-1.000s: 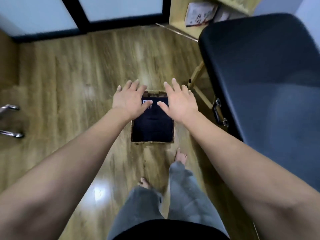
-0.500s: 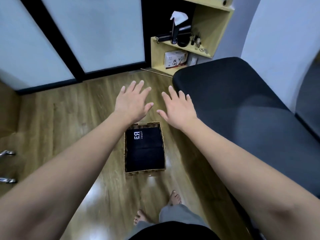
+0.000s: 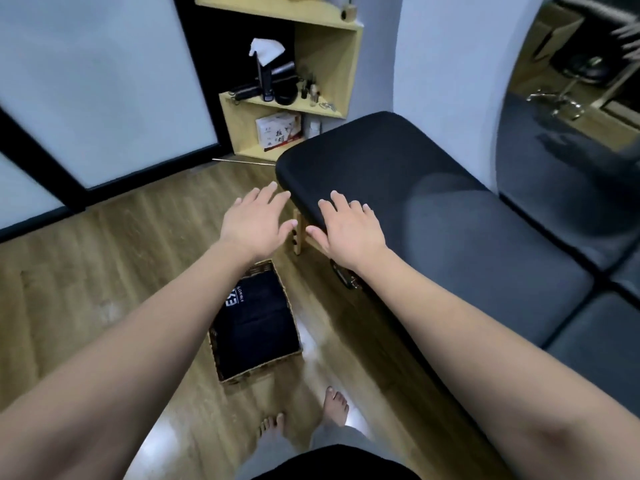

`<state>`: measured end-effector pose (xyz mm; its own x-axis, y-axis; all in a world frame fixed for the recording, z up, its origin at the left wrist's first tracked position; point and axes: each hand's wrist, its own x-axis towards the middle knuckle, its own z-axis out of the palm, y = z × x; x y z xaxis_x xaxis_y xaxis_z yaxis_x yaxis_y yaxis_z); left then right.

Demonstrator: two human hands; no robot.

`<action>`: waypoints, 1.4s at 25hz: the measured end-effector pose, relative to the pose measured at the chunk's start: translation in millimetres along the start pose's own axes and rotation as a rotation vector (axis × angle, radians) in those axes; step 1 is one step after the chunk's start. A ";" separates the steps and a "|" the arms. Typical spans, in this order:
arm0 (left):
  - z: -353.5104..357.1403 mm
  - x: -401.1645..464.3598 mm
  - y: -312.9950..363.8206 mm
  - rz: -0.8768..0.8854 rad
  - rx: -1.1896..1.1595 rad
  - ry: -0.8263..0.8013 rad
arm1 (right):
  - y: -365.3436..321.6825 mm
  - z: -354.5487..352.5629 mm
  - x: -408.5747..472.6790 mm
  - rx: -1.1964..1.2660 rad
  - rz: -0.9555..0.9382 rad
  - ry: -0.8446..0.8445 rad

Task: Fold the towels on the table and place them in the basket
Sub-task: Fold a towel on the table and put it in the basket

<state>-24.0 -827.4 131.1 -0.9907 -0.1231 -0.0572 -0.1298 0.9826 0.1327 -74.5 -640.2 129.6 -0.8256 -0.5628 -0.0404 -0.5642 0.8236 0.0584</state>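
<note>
Towels (image 3: 258, 323), dark and folded, fill the wicker basket (image 3: 294, 327) on the floor as left hand (image 3: 256, 225) and right hand (image 3: 348, 230) hover empty, fingers apart, by the black desk (image 3: 433, 209).

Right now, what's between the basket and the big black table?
In the head view, only a strip of bare, shiny wooden floor lies between the basket and the black table; nothing sits on it.
</note>
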 end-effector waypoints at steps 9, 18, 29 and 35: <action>8.8 10.9 121.6 0.475 0.050 -0.010 | 63.7 3.7 -123.8 0.053 0.487 -0.020; 34.3 -51.6 317.7 0.948 0.100 -0.067 | 145.0 27.7 -305.4 0.117 0.949 -0.007; 109.3 -161.8 573.4 1.210 0.039 -0.210 | 269.0 69.9 -542.6 0.175 1.304 -0.047; 125.4 -229.8 673.8 1.412 0.057 -0.254 | 294.4 82.2 -641.9 0.190 1.507 -0.024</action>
<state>121.3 -119.5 109.6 -0.2522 0.9638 -0.0863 0.9460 0.2643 0.1879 289.4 -30.7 90.8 -0.6128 0.7863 -0.0786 0.7902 0.6092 -0.0667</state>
